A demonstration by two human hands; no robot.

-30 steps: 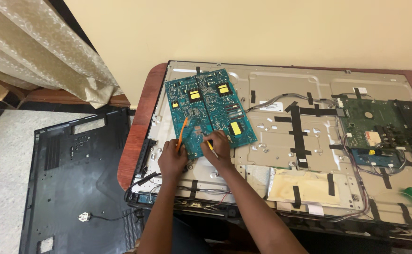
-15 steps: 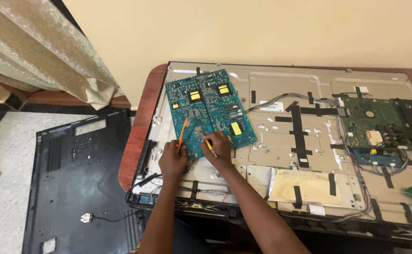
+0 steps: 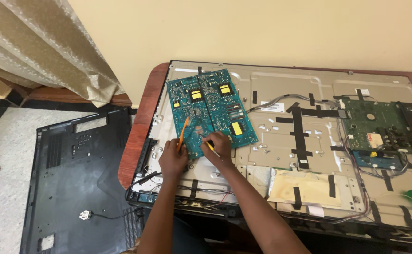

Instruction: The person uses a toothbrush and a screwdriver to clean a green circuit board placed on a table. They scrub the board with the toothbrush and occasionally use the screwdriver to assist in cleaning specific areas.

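Head view: orange tool [image 3: 183, 133] tip-up, near-vertical.

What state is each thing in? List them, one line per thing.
Television: face down on the table, back cover off, metal chassis exposed.
Back cover: removed, lying flat on the floor.
Teal circuit board: solder side up, lying askew on the chassis.
Green circuit board: in place, cables attached.
Left hand: grip closed on an orange tool.
Right hand: grip closed on a yellow tool.
Curtain: hanging, bunched.
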